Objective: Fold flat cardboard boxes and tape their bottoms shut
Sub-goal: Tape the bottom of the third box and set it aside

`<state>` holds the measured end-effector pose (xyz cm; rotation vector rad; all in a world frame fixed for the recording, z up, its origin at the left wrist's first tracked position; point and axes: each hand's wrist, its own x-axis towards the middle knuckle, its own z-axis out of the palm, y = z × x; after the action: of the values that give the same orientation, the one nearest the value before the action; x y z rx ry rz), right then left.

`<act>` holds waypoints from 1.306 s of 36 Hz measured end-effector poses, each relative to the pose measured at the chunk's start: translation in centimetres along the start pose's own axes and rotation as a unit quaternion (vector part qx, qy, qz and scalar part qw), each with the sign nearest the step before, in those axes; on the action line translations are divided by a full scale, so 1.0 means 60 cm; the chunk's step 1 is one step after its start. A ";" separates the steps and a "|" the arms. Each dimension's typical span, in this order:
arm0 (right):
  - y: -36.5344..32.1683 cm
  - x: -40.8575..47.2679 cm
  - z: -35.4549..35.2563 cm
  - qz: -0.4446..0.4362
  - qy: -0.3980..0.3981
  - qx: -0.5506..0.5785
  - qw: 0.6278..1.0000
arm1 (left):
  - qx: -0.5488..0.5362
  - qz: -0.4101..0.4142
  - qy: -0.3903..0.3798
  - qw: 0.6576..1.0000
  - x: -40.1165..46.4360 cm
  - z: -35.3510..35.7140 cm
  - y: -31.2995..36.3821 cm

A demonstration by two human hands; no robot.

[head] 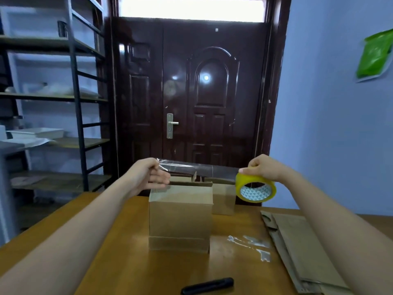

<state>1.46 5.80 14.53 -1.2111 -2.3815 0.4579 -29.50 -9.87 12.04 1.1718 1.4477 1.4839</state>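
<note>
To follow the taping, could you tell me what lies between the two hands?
In the head view, a clear strip of tape stretches from the left hand to the roll in the right hand.

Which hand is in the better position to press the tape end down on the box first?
Left, probably. The left hand pinches the free end of the clear tape strip directly above the near box. The right hand grips the yellow tape roll further off to the side.

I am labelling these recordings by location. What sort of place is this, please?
Probably a small storeroom or packing room: metal shelving beside a dark door, a wooden table with flat cardboard, and a folded box being taped.
</note>
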 end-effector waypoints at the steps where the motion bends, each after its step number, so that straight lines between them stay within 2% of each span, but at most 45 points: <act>1: 0.004 0.000 0.001 0.001 0.006 0.007 1.000 | 0.002 -0.003 -0.008 1.000 0.002 0.003 -0.007; 9: 0.020 0.006 0.013 0.018 -0.005 0.013 1.000 | 0.032 -0.017 -0.001 0.999 0.015 0.011 -0.053; 18: 0.018 0.012 0.014 0.019 0.000 0.026 0.999 | 0.091 0.047 0.017 0.995 0.017 0.015 -0.076; 26: 0.018 0.016 0.017 0.021 -0.008 0.041 0.999 | 0.097 0.043 0.035 0.994 0.024 0.011 -0.081; 38: 0.016 0.032 0.034 0.030 -0.018 0.034 0.999 | 0.163 0.001 0.076 0.984 0.042 0.027 -0.065; 43: 0.019 0.040 0.037 0.036 -0.022 0.036 0.998 | 0.140 -0.037 0.092 0.985 0.049 0.021 -0.065; 47: 0.010 0.048 0.046 0.022 -0.036 0.077 0.996 | 0.082 -0.061 0.091 0.991 0.059 0.009 -0.071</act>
<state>-1.05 8.26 12.50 -1.1985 -2.3337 0.6973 -30.42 -6.00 8.19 1.0425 1.7620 1.4391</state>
